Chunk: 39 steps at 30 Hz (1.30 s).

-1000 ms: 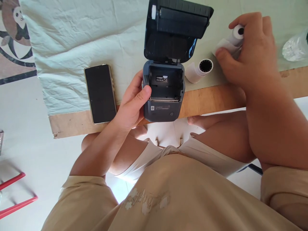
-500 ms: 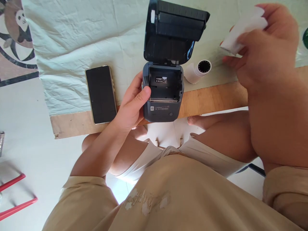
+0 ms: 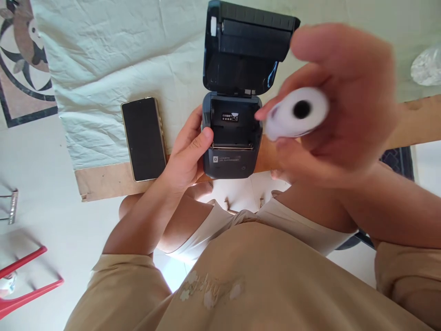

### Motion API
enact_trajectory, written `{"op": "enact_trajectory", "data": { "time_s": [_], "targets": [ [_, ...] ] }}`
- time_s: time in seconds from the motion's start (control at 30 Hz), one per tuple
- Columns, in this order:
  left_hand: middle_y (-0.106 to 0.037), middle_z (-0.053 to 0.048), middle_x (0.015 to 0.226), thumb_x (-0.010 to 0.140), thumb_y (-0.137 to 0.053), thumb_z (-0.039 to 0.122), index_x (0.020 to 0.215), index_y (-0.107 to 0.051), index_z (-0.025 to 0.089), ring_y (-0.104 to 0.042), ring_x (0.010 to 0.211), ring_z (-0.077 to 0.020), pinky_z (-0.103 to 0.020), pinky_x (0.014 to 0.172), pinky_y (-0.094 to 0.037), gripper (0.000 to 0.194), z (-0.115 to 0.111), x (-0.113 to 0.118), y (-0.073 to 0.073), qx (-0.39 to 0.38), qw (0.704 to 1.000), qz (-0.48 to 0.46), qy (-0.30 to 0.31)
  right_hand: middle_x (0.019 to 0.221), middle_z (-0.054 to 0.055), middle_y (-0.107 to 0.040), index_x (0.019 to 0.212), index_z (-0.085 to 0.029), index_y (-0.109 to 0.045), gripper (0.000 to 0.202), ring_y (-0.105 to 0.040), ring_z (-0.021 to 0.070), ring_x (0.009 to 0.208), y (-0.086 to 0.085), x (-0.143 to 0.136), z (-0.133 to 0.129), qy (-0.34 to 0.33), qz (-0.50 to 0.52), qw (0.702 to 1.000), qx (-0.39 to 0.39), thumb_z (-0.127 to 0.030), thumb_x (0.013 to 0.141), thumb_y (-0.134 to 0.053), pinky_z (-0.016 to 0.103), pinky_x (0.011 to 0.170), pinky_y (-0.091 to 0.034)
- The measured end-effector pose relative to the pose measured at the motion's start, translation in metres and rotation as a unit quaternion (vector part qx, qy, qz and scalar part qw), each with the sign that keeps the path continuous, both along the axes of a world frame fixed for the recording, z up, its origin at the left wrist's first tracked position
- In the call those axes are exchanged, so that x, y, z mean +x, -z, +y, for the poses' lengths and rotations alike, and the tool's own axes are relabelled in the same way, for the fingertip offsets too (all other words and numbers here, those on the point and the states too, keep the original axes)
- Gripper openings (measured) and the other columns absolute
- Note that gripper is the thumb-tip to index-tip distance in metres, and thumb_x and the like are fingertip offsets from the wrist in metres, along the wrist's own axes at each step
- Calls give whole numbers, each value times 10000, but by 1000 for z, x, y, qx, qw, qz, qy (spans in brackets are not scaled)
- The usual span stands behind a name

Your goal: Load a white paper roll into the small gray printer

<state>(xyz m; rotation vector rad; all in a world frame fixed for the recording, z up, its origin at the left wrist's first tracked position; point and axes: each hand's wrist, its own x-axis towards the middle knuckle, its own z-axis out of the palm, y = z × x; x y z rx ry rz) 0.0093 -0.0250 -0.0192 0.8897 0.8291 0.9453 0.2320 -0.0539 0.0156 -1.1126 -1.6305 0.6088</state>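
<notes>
Head view: clamping the open printer in the left hand; beside the printer, holding a roll apparently clamped in the blurred right hand.

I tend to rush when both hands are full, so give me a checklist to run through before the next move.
1. Lid raised: ok.
2. Device in the left hand's grip: ok.
3. Compartment without a roll inside: ok.
4. White roll in the right hand's grip: ok.
5. Roll's loose end smooth: cannot tell, blurred.
6. Phone apart from the device: ok.
</notes>
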Motion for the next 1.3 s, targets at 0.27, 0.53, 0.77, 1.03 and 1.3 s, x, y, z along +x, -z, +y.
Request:
{"op": "enact_trajectory", "data": {
  "time_s": [0.27, 0.53, 0.77, 1.03, 1.3],
  "targets": [
    [-797, -91, 1234, 928, -782, 612, 1265, -696, 233, -674, 1446, -356, -422, 1027, -691, 514, 3, -8, 9, 8, 1000, 25, 13, 1124, 36, -770, 1320, -256, -638, 361, -779, 180, 879, -5, -14, 12, -159, 209, 921, -288, -271, 966, -570, 295, 661, -640],
    [-760, -93, 1291, 934, -796, 581, 1289, -698, 232, -610, 1507, -349, -429, 1120, -638, 507, 2, -10, 9, 17, 999, 34, -7, 1246, -7, -740, 1362, -345, -625, 449, -688, 189, 1237, -19, -13, 5, -153, -128, 980, -13, -172, 958, -533, 395, 1065, -627],
    [-714, -15, 888, 974, -745, 517, 1184, -750, 238, -776, 1187, -248, -301, 893, -672, 349, 2, -6, 7, 23, 1000, -2, -14, 1117, -9, -739, 1182, -256, -532, 359, -711, 122, 1036, 3, -18, 11, -108, -159, 972, 132, -64, 900, -644, 277, 864, -613],
    [-778, -89, 1284, 864, -841, 524, 1298, -695, 252, -596, 1523, -360, -394, 1079, -654, 532, 3, -10, 11, 24, 999, 28, 7, 1124, 17, -767, 1028, -258, -584, 276, -742, 153, 1031, 11, -21, 10, 4, -189, 973, 136, -21, 888, -606, 334, 877, -607],
    [-771, -108, 1287, 796, -898, 509, 1336, -664, 240, -555, 1548, -412, -430, 1090, -649, 647, 2, -7, 9, 13, 999, 31, 4, 1070, -25, -778, 906, -243, -606, 239, -744, 130, 914, 15, -27, 15, 28, -198, 968, 152, -5, 881, -600, 300, 743, -573]
  ]
}}
